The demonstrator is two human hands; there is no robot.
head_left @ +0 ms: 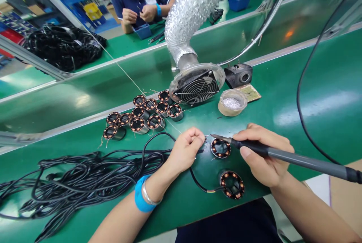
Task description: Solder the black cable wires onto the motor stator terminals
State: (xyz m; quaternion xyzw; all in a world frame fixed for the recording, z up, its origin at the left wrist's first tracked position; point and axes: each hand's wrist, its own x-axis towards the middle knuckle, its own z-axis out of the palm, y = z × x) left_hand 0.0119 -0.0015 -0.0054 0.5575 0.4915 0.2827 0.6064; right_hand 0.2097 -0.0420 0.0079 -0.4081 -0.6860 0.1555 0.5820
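Cables (113, 175) lie left of two stators (232, 185), the fan (198, 89) behind.

13 stators (155, 122), 1 iron (285, 156), 1 solder wire (128, 77), 1 fan (198, 90), 1 duct (192, 7), 1 pot (230, 110), 1 bangle (147, 196), 2 wristbands (140, 197); cables (113, 182) too tangled to count.

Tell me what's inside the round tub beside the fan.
The tub holds shiny, silvery material, seen from above. Whatever lies beneath that top layer, down to the bottom, is covered and cannot be seen.
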